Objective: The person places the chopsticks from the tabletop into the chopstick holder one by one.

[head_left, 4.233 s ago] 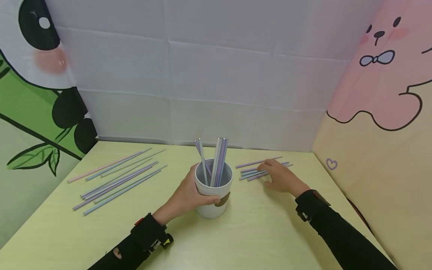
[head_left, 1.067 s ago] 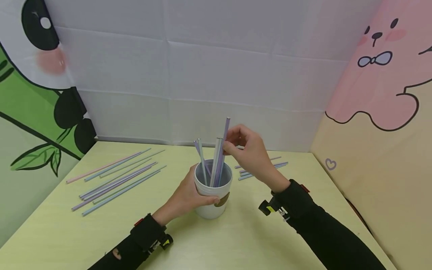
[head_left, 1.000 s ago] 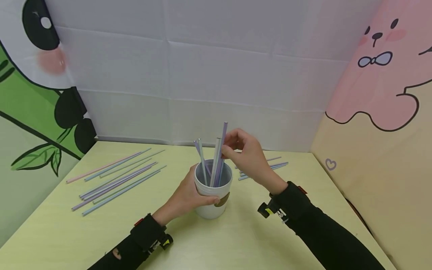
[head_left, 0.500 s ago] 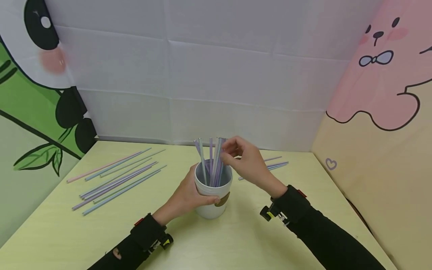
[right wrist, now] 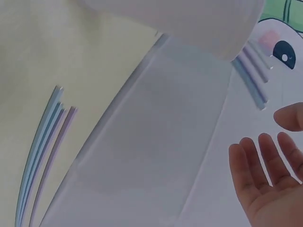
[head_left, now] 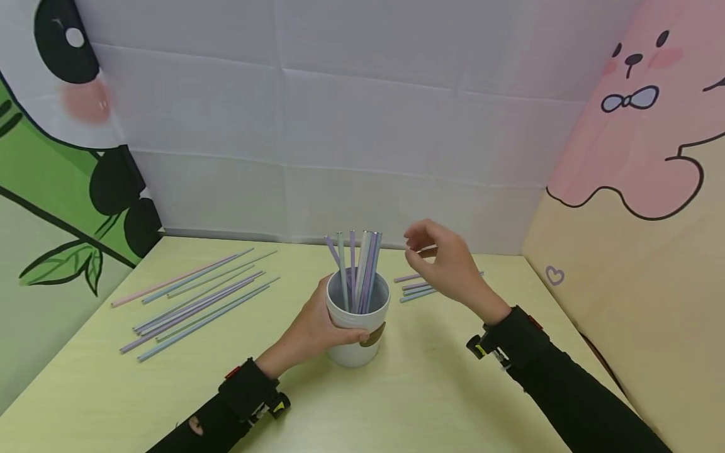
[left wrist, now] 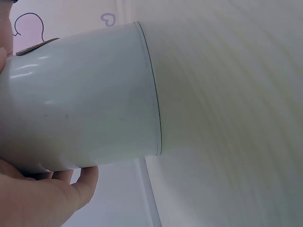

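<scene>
A white cup (head_left: 352,355) with a brown patch stands on the table in the head view. My left hand (head_left: 314,328) grips its side, thumb across the front; the left wrist view shows fingers curled round the far side. Several purple, blue, green and white drinking straws (head_left: 368,267) stand in the cup, some leaning left. To the right of the cup, above the table, is my right hand (head_left: 450,264), holding nothing; its fingers are apart from the thumb in the right wrist view. Behind and below it lie a few purple and blue straws (head_left: 416,290), partly hidden by the hand.
Several long pink, blue, green and purple straws (head_left: 198,309) lie slanted on the left part of the yellow table (head_left: 362,415). A white cloth (head_left: 362,126) hangs behind the table, with cartoon-printed panels at both sides.
My right hand took a purple straw from the right group, lowered it into the cup and let go. It has since moved right, away from the cup. My left hand stayed on the cup.
</scene>
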### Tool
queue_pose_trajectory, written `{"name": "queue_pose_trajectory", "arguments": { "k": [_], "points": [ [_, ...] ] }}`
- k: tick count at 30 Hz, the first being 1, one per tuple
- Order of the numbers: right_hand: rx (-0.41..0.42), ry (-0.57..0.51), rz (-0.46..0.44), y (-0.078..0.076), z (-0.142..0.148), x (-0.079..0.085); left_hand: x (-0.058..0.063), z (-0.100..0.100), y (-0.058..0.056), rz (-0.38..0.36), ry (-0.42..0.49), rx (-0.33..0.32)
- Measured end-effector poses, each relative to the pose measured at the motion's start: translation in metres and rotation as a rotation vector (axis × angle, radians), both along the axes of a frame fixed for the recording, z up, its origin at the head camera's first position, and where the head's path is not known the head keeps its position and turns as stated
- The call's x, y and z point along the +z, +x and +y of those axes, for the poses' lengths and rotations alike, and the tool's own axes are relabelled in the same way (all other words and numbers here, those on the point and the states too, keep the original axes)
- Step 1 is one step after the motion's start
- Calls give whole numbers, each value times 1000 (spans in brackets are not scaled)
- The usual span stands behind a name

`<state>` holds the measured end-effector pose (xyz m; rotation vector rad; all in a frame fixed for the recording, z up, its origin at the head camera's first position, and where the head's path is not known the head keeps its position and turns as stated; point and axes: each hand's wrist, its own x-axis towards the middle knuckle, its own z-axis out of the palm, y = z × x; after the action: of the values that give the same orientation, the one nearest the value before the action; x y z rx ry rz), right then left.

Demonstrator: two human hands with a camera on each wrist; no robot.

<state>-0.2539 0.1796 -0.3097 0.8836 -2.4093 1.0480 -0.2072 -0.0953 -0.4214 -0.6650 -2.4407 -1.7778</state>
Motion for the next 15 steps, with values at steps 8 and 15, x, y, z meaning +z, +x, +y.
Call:
{"name": "queue_pose_trajectory", "arguments": {
  "k": [8,15],
  "points": [
    [-22,177,85,-23,31,-24,-2,0,-1,-5,0,-1],
    [-23,285,62,-32,47,-36,-3,0,-2,-1,-1,-1]
  ]
}}
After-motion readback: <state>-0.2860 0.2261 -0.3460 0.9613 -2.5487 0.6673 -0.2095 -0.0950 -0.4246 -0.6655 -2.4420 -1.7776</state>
